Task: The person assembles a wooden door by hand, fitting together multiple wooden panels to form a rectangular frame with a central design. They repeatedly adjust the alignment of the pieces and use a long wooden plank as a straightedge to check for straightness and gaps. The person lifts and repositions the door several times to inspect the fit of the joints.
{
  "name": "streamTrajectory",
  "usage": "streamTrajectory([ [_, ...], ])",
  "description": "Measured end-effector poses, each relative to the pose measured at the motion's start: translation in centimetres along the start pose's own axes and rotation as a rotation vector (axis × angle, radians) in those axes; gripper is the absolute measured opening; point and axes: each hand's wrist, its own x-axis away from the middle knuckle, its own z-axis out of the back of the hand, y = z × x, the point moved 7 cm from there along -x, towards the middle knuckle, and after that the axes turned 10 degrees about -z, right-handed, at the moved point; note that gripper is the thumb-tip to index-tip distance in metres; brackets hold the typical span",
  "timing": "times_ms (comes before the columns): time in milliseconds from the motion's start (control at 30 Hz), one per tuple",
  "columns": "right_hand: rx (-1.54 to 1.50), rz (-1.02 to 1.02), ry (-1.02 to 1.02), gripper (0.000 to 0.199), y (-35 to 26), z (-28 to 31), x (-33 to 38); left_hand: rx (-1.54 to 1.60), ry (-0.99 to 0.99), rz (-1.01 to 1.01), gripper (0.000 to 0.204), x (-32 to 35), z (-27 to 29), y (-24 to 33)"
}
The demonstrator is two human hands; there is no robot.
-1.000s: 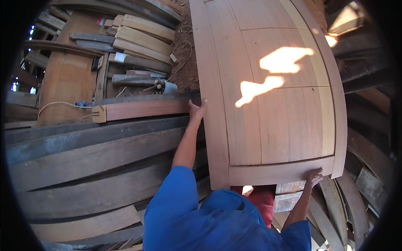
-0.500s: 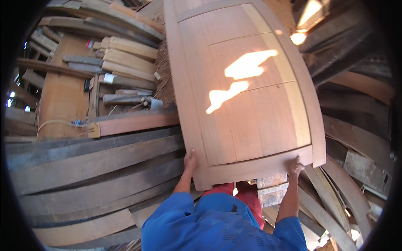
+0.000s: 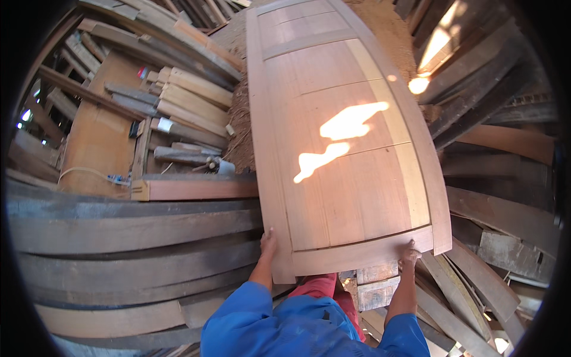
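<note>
A large panelled wooden door (image 3: pixel 351 202) stretches away from my body, with bright patches of sunlight on its face. My left hand (image 3: pixel 268 243) grips its left edge close to the near corner, the fingers partly hidden by the wood. At the near end, toward the right, my right hand (image 3: pixel 410 254) clasps the bottom rail with the fingers curled over it. Both forearms reach up from blue sleeves.
Long stacked planks (image 3: pixel 137 262) fill the left side. Beyond them lie short pale boards (image 3: pixel 193 98) and a tan sheet (image 3: pixel 98 137). More timber (image 3: pixel 499 217) leans along the right. Sawdust-covered ground (image 3: pixel 389 30) shows past the door.
More of the door's far end shows now, and its near end sits lower in view. Both hands remain on it, slightly lower and to the left in the picture.
</note>
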Motion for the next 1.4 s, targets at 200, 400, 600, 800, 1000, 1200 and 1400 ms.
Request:
streamTrajectory([
  [200,0.528,0.543,0.200,0.047,4.1,-3.1,-10.8,-0.060,-0.032,0.037,0.096,-1.9,-0.6,0.3],
  [400,-0.175,-0.138,-0.153,0.065,3.3,-1.4,-4.5,-0.018,-0.027,0.046,0.100,-1.8,-0.4,-3.8],
  [600,0.691,0.127,-0.100,0.050,1.8,-1.8,-4.8,0.063,-0.059,0.007,0.090,-2.6,-1.1,-3.5],
  [800,0.489,0.178,0.047,0.049,6.1,-0.7,-8.7,0.172,-0.170,0.066,0.082,-0.9,-1.8,-1.1],
  [1000,-0.249,-0.223,-0.018,0.063,5.1,-0.6,-3.9,0.166,-0.247,0.115,0.087,0.4,0.0,-0.5],
  [1200,-0.703,-0.135,-0.236,0.063,-0.8,2.4,3.7,0.416,-0.313,0.180,0.095,-1.4,-0.8,-4.7],
  [1400,-1.193,-0.141,-0.275,0.062,-1.2,6.3,-1.5,0.542,-0.501,0.262,0.110,-0.3,-4.6,-5.7],
])
